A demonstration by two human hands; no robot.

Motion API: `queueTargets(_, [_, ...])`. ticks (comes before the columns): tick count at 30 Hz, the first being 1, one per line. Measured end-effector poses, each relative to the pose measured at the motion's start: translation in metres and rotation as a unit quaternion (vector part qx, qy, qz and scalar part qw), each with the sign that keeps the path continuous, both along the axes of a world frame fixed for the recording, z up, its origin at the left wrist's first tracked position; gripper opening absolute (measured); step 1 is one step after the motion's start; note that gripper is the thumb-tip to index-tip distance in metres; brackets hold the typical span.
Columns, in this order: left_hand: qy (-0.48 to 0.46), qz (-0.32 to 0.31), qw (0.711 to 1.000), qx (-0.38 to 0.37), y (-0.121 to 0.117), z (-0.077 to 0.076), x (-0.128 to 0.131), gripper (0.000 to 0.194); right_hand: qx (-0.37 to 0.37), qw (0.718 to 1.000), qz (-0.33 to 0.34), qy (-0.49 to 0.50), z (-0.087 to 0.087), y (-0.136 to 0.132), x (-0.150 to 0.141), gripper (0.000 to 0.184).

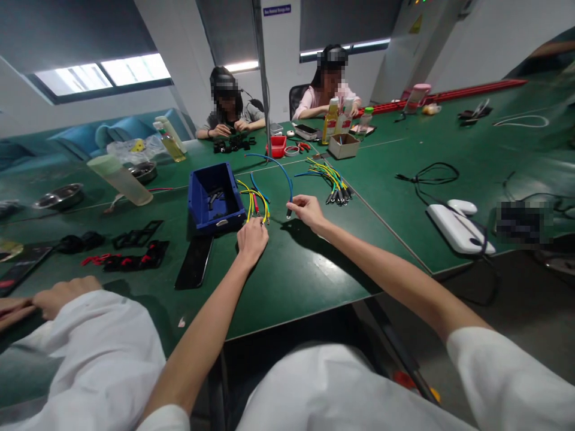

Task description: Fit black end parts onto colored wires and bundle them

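Observation:
My right hand (pixel 308 212) pinches a blue wire (pixel 290 181) near its end, which has a black sleeve and a metal terminal. The wire's free length arcs up and to the left above the table. My left hand (pixel 253 238) rests low at a small group of yellow wires (pixel 266 206), some blue and red among them. Its fingers are closed at the wires' near ends; what they grip, if anything, is hidden. Just left of these wires stands a blue bin (pixel 197 206) with small black pieces inside. Farther right lies a bunch of yellow, green and blue wires (pixel 335 178) with dark sleeved terminals.
A black phone (pixel 194 263) lies beside the bin. Black and red straps (pixel 135 254) and a neighbour's sleeve (pixel 99 335) are at left. Beyond stand a red tray (pixel 276 146), a small box (pixel 344 146) and bottles. A white device (pixel 458 228) with cables sits at right.

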State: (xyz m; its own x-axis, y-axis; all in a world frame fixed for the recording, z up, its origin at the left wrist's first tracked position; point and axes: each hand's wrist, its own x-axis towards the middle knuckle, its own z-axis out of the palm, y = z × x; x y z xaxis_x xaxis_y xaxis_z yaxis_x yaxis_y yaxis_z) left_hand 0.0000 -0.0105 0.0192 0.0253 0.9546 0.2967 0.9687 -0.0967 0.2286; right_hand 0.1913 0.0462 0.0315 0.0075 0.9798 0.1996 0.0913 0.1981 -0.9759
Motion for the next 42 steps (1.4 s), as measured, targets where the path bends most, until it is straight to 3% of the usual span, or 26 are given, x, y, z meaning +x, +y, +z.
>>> queueTargets(11, [0.095, 0.015, 0.995, -0.04, 0.024, 0.005, 0.02, 0.035, -0.014, 0.999, -0.026, -0.026, 0.005, 0.037, 0.048, 0.042])
queueTargets(16, [0.098, -0.021, 0.995, -0.001, 0.044, 0.008, 0.028, 0.038, -0.004, 0.999, -0.049, -0.01, 0.009, 0.045, 0.068, 0.041])
queueTargets(20, [0.051, 0.007, 0.998, 0.031, 0.072, 0.012, 0.032, 0.051, -0.01, 0.997, -0.08, -0.016, 0.01, 0.049, 0.082, 0.04])
queueTargets(24, [0.015, 0.031, 0.999, -0.031, 0.102, 0.012, 0.027, 0.065, 0.001, 0.991, -0.134, -0.03, 0.005, 0.05, 0.093, 0.042])
queueTargets(28, [0.022, -0.014, 0.997, -0.073, 0.119, 0.007, 0.018, 0.064, 0.002, 0.986, -0.165, -0.029, 0.001, 0.049, 0.105, 0.04])
queueTargets(34, [0.08, -0.073, 0.993, -0.044, 0.115, 0.008, 0.015, 0.054, 0.02, 0.975, -0.214, -0.053, 0.006, 0.052, 0.125, 0.035])
queueTargets(42, [0.142, -0.124, 0.981, -0.043, 0.087, 0.02, 0.023, 0.046, 0.007, 0.96, -0.235, -0.151, 0.002, 0.063, 0.156, 0.038])
